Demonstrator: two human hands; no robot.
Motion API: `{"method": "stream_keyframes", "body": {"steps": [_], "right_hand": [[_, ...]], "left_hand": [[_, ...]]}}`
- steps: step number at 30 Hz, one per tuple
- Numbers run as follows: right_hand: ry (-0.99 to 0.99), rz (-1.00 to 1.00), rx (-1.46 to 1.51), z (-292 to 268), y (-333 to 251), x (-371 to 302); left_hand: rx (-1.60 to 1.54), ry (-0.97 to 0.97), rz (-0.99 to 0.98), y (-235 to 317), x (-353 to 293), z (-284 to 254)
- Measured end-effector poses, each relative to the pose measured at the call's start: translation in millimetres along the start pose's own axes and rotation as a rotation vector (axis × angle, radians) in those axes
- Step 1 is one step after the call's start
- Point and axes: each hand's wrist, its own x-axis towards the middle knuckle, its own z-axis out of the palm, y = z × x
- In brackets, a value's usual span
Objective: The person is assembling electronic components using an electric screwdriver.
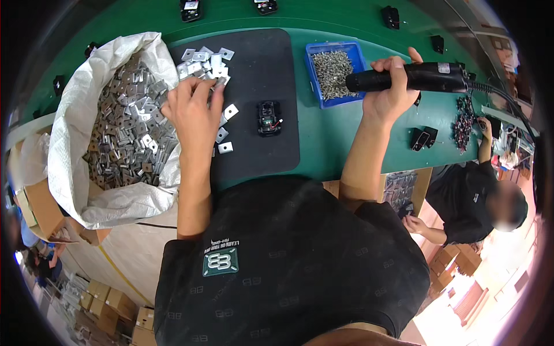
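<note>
My left hand point(193, 106) is at the pile of small square metal plates point(202, 60) on the dark mat point(254, 69). Its thumb and fingers pinch one metal plate point(219, 82), partly hidden by the fingertips. In the air over the right side of the bench, my right hand point(393, 89) wraps round a black electric screwdriver point(427, 76), its front end pointing left above the blue tray point(359, 99) of screws point(332, 72). A small black plastic housing point(269, 118) with bits of wire lies on the mat between my hands. A few loose plates point(225, 147) lie nearer to me.
A white woven sack point(69, 138) full of metal plates stands left of the mat. Black housings point(424, 138) sit on the green bench, with more along its far side. The screwdriver's cable point(508, 95) runs off right. A co-worker point(467, 196) handles parts by a carton at right.
</note>
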Motion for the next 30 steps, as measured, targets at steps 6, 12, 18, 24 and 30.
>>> {"method": "stream_keyframes", "body": {"steps": [6, 12, 18, 24, 30], "right_hand": [[0.007, -0.068, 0.078, -3, 0, 5], [0.020, -0.059, 0.044, -4, 10, 9], [0.013, -0.039, 0.043, 0, 14, 8], [-0.003, -0.100, 0.149, -8, 0, 9], [0.025, -0.108, 0.058, -3, 0, 6]], "left_hand": [[-0.028, 0.008, 0.005, 2, -2, 2], [-0.201, -0.067, -0.019, 7, -3, -8], [-0.378, -0.066, -0.053, 7, -6, -12], [-0.603, -0.113, -0.186, 25, -6, -18], [-0.630, -0.164, -0.098, 33, -11, -14]]}}
